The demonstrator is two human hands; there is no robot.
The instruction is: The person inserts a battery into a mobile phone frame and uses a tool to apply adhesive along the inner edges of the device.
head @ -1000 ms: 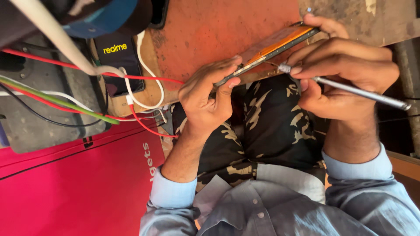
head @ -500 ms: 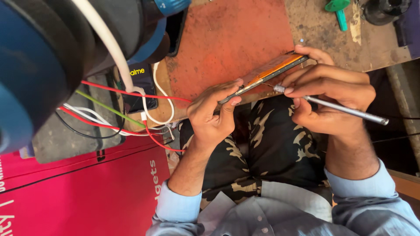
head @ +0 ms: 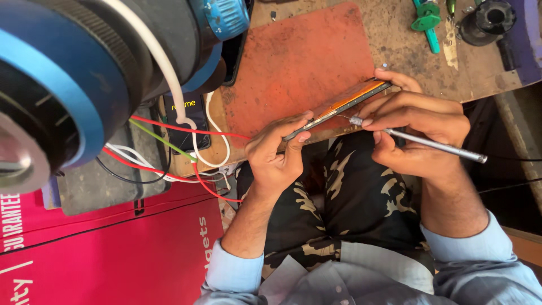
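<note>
My left hand [head: 276, 155] pinches the near end of a thin phone [head: 339, 105], which is held on edge with its orange side facing up. My right hand [head: 420, 133] props the phone's far end with its fingers and grips a slim silver screwdriver [head: 437, 145]. The screwdriver's tip touches the phone's edge near the middle. Both hands hover over the front edge of a worn red mat [head: 299, 62] on the workbench [head: 406, 56], above my lap in camouflage trousers.
A big black and blue round device [head: 73, 85] fills the upper left, with white, red and green wires [head: 186, 141] trailing from it. Green tools [head: 426, 20] and a black spool [head: 485, 20] lie at the bench's back right. A pink box [head: 113, 248] sits lower left.
The view has swung so that the round black and blue device now fills the left side. Both hands keep the same hold on the phone and screwdriver.
</note>
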